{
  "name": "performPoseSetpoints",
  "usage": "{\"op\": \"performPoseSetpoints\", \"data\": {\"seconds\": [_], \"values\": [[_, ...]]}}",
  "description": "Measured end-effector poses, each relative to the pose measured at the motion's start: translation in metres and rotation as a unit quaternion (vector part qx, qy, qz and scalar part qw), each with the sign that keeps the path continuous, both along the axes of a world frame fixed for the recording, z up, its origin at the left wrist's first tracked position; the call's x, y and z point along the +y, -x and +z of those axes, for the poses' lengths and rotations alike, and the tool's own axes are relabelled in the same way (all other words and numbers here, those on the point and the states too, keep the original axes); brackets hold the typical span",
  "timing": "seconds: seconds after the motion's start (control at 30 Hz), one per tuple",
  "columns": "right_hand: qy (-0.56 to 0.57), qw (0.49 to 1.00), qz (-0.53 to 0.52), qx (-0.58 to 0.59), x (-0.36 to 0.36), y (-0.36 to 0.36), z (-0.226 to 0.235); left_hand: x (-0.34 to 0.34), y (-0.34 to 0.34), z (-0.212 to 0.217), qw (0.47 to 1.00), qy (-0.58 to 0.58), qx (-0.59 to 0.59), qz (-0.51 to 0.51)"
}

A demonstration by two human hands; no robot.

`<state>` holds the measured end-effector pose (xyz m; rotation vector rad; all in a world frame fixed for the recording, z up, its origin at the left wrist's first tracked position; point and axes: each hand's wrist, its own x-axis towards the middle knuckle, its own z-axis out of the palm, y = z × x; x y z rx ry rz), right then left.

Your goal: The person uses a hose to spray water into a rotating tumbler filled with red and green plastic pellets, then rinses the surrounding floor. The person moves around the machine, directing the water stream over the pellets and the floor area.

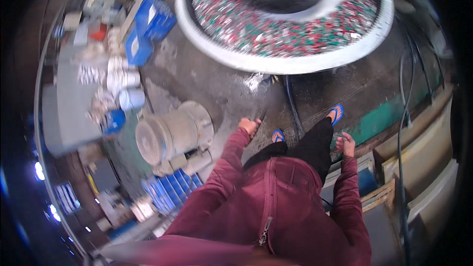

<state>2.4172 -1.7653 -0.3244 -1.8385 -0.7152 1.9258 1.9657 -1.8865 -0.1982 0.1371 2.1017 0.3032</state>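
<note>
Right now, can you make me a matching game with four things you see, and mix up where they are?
Things:
1. big round white-rimmed tub of red and green pieces
2. grey cylindrical metal motor
3. blue rectangular boxes
4. blue flip-flop sandals

Places:
A. on the person's feet
B. upper left, beside the tub
C. on the floor, left of the left hand
D. top of the picture

Pairs: 1-D, 2-C, 3-B, 4-A
</note>
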Motion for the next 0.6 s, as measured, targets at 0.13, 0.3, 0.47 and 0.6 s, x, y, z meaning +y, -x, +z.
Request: {"op": "performPoseSetpoints", "data": {"seconds": [0.13,0.3,0.47,0.6], "values": [[-0.068,0.979,0.187,-0.047,-0.051,0.077,-0.009,-0.099,0.081,0.034,0.950,-0.186,-0.027,0.248],[-0.155,0.908,0.377,-0.099,-0.073,0.169,0.012,-0.159,0.130,0.100,0.887,-0.304,0.174,0.300],[-0.057,0.904,0.416,-0.082,-0.052,0.272,0.051,-0.180,0.198,0.146,0.822,-0.431,0.136,0.346],[-0.059,0.899,0.417,-0.120,-0.037,0.336,0.049,-0.170,0.255,0.170,0.724,-0.531,0.012,0.440]]}}
